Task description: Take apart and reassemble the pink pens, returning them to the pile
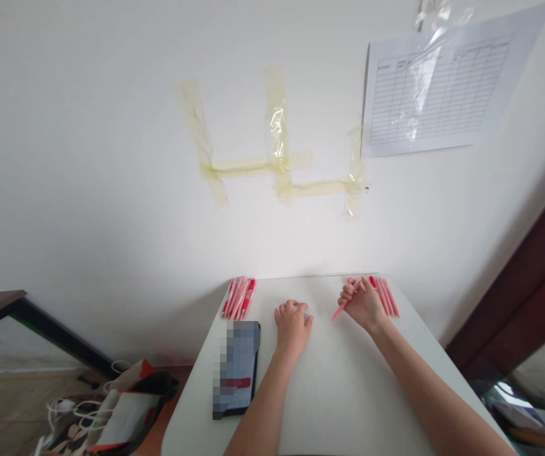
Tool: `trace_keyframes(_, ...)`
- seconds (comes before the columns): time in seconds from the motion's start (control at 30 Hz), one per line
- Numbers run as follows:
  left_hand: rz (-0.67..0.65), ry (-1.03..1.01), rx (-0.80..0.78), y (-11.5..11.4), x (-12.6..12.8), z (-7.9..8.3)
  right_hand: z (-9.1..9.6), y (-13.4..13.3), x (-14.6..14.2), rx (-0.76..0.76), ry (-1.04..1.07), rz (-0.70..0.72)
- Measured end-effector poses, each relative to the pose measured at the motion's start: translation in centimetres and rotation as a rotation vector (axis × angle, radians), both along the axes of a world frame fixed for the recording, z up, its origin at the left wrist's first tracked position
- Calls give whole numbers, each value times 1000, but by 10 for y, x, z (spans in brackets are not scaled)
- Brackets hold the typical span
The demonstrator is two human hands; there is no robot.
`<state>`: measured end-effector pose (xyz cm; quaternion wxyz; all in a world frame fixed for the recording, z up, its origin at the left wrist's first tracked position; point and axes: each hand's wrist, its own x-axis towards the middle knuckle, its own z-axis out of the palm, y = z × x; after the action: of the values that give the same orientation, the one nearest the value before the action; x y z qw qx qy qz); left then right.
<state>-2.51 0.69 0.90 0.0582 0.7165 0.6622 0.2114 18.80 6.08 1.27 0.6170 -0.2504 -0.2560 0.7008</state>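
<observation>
Pinched in the fingers of my right hand (364, 307) is a slim pink pen (339, 310), tilted with its pointed end down and to the left. Beside that hand, at the table's back right corner, lies a row of pink pens (387, 296) with a red one at its left. My left hand (293, 329) rests palm down near the table's middle, fingers bent and thumb apart. A small greyish patch shows between its thumb and forefinger; I cannot make it out. A bundle of pink and red pens (238, 297) lies at the back left corner.
A dark-edged phone (241, 367) lies on the white table (343, 405), left of my left forearm. The table's back edge meets a white wall with yellowed tape (279, 133) and a printed sheet (436, 95). Bags (125, 411) stand on the floor at left.
</observation>
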Motion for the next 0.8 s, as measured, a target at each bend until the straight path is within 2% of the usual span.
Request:
trace_keyframes(0.23, -4, -7, 3, -1, 0, 0, -1, -1, -1, -82, 150, 40)
trace_keyframes(0.43, -5, 2, 1, -1, 0, 2, 1, -2, 2, -81, 111, 49)
trace_keyframes(0.7, -4, 10, -11, -2, 0, 3, 2, 0, 6, -54, 7, -78)
trace_keyframes(0.8, 4, 21, -14, -1, 0, 0, 5, 2, 10, 7, -90, -156)
